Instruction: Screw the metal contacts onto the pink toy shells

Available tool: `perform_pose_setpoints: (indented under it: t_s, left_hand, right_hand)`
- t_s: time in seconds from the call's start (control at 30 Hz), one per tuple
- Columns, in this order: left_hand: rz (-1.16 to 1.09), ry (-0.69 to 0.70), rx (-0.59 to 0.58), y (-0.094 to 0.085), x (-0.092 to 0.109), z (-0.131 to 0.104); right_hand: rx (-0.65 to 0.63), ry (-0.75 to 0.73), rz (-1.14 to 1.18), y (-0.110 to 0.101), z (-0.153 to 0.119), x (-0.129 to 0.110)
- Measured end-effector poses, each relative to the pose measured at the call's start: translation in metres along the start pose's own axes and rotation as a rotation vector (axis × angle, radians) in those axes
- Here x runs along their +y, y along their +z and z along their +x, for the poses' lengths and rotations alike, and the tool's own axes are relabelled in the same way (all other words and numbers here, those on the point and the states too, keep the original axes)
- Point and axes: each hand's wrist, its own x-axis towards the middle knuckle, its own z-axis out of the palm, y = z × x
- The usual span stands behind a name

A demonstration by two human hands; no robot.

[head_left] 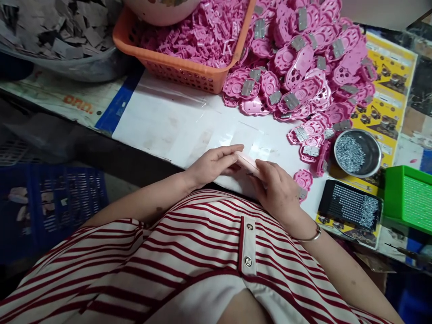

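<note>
Between my two hands, over the table's front edge, is a pale pink plastic case [249, 163] seen edge-on. The fingers of my left hand [218, 161] close on its left end, with the thumb along the near side. My right hand [275, 186] grips its right end, fingers curled round it. Most of the case's underside is hidden by the hands. A single pink plastic shell [303, 182] with a grey metal plate lies just right of my right hand. Beyond it spreads a large heap of similar pink shells [297, 101].
An orange basket [182, 74] of small pink parts stands at the back. On the right are a metal bowl [376, 155] of screws, a black screw tray [329, 198] and a green bin [393, 193]. A tub [101, 67] of scraps stands at back left, a blue crate [97, 180] below.
</note>
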Motion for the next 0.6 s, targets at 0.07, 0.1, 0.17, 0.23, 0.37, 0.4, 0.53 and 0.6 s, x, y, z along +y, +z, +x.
perform_pose_setpoints:
  t_s: [0.07,0.1,0.17,0.23,0.37,0.4,0.53,0.6]
  left_hand:
    - [-0.053,-0.002,0.008,0.000,-0.001,0.002]
    - [-0.080,-0.006,0.013,0.000,-0.001,0.003]
    - [-0.134,-0.018,0.022,0.001,-0.003,0.003]
    - [-0.179,-0.010,0.035,0.002,-0.004,0.002]
    - [-0.250,0.055,0.028,0.007,-0.010,-0.002]
    - [-0.262,0.062,0.027,0.008,-0.012,-0.003]
    - [-0.271,0.080,0.012,0.006,-0.014,-0.002]
    - [-0.233,0.076,-0.052,0.001,-0.012,-0.002]
  right_hand:
    - [0.057,-0.024,0.000,0.003,0.000,0.000]
    - [0.083,-0.037,0.004,0.004,0.000,0.000]
    - [0.113,-0.049,0.029,0.006,0.000,-0.002]
    - [0.105,-0.035,0.077,0.007,0.000,-0.004]
    - [0.086,0.050,0.185,0.008,-0.001,-0.007]
    - [0.081,0.064,0.200,0.009,-0.002,-0.008]
    - [0.060,0.085,0.253,0.006,-0.002,-0.007]
    - [0.028,0.117,0.353,0.001,0.000,-0.003]
